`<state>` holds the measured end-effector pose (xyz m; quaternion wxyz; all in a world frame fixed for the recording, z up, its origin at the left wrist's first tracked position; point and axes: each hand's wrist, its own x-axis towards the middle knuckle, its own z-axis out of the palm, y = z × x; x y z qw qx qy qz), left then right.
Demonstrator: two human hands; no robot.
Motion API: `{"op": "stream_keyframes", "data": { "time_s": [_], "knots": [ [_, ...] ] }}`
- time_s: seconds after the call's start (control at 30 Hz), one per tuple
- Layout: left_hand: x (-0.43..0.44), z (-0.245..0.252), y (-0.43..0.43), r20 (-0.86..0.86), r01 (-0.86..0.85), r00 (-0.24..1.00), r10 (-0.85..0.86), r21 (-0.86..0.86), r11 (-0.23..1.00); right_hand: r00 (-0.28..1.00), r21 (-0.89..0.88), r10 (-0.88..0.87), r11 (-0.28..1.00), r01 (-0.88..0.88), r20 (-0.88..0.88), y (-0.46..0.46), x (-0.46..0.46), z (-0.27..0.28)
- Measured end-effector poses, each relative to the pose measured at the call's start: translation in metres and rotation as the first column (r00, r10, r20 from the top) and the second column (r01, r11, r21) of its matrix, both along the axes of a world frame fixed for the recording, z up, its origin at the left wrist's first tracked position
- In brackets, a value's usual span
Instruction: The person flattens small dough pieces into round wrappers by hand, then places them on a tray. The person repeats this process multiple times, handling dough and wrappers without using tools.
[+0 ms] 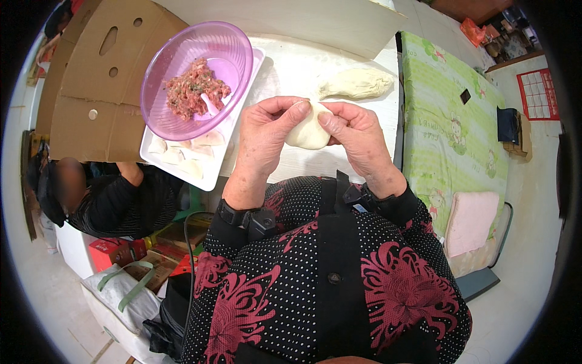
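Note:
My left hand (273,132) and my right hand (352,129) pinch a pale, rounded piece of dough (310,133) between thumbs and fingers, above the white table. Whether it holds any filling cannot be seen. Just beyond my right hand lies a long lump of dough (357,83). To the left, a translucent purple plastic bowl (152,98) holds minced meat filling with green bits (193,88) and a pinkish-white spoon (210,104). The bowl rests over a white tray (207,183), where several folded dumplings (191,167) lie; the bowl hides part of the tray.
A large cardboard box (97,123) stands left of the bowl. Another person in dark clothes (132,200) is at the lower left, partly behind the box. A white panel (318,22) rises along the table's far side. A bed with a green patterned cover (427,132) adjoins the right.

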<state>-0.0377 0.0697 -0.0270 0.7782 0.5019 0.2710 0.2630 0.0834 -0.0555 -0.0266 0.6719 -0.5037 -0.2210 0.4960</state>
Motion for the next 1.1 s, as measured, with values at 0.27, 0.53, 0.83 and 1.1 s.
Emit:
{"op": "stream_keyframes", "data": {
  "time_s": [0.27,0.53,0.83,1.1],
  "knots": [
    [-0.002,0.030,0.005,-0.065,0.274,0.962,-0.267,0.138,0.952,0.875,0.140,0.124,0.988,-0.064,-0.468,0.011,0.024,0.001],
    [0.030,0.036,-0.001,-0.221,0.340,0.936,-0.274,0.767,0.544,0.637,0.312,0.219,0.950,0.035,-0.739,0.027,0.002,-0.006],
    [0.055,0.046,-0.016,0.087,0.003,0.865,0.494,0.984,-0.179,0.328,0.603,0.551,0.794,0.076,-0.767,0.030,-0.006,0.002],
    [0.069,0.046,-0.042,0.058,0.083,0.857,0.513,0.965,-0.247,0.819,0.336,0.062,0.928,0.163,-0.570,0.017,-0.023,0.029]
  ]
}}
